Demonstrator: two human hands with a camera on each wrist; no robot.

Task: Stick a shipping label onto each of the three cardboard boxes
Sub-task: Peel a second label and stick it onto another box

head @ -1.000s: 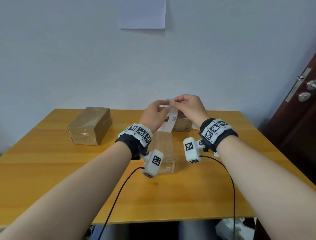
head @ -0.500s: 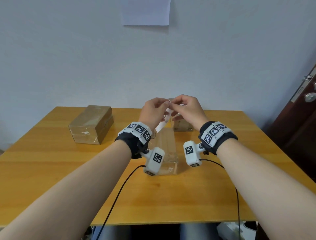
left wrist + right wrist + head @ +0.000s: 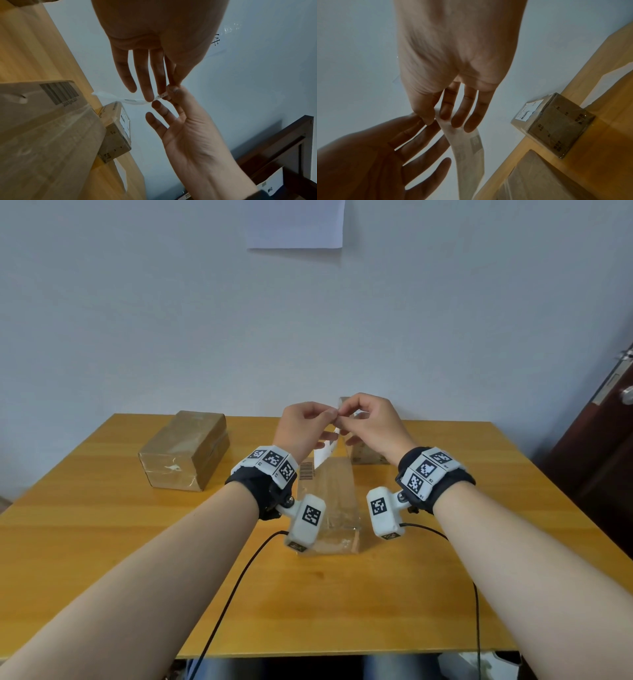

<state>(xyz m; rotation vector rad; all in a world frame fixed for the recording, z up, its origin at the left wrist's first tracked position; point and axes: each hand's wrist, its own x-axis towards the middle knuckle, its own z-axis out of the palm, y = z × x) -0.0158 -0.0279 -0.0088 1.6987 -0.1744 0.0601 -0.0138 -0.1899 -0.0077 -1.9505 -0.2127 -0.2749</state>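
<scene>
Both hands are raised over the middle of the table and pinch the top corner of a white shipping label (image 3: 323,455), which hangs down between them. My left hand (image 3: 325,415) pinches it with thumb and forefinger, the other fingers straight (image 3: 171,83). My right hand (image 3: 346,414) pinches the same corner (image 3: 436,117). Below them lies a long taped cardboard box (image 3: 329,508) with a barcode sticker (image 3: 307,470). A second taped box (image 3: 185,453) sits at the back left. A small box (image 3: 556,128) behind my right hand bears a white label (image 3: 527,111) on top.
The wooden table (image 3: 102,542) stands against a pale wall with a paper sheet (image 3: 294,224) stuck on it. A dark door (image 3: 603,457) is at the right. Black cables (image 3: 233,594) trail from the wrist cameras over the front edge.
The label faced me broadside a second ago; now it has turned and hangs as a narrow strip. Both hands stay together on its top corner, slightly higher.
</scene>
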